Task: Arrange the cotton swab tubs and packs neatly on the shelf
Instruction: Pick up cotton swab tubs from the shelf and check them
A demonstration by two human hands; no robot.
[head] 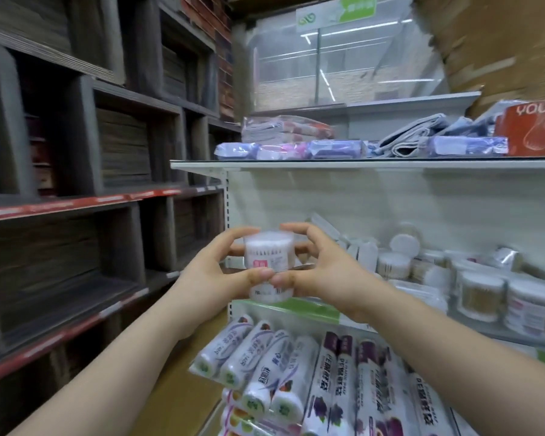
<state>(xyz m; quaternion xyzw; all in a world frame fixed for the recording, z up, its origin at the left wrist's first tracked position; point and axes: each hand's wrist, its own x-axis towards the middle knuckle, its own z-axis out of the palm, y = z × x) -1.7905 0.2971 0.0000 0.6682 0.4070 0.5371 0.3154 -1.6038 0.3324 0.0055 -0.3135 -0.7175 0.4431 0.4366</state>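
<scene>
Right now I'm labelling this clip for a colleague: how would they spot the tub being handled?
Find the white middle shelf, below the glass shelf of wrapped packs. At its left end, the left hand and right hand grip a stack of two clear round cotton swab tubs. Unlike the tubs jumbled to the right, this stack is upright and held.

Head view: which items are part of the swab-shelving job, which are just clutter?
Job:
- stacked swab tubs held between left hand and right hand
- swab tubs and packs jumbled on the middle shelf

Not the job:
- wrapped rolls below
- tissue packs on top shelf
- orange box
</scene>
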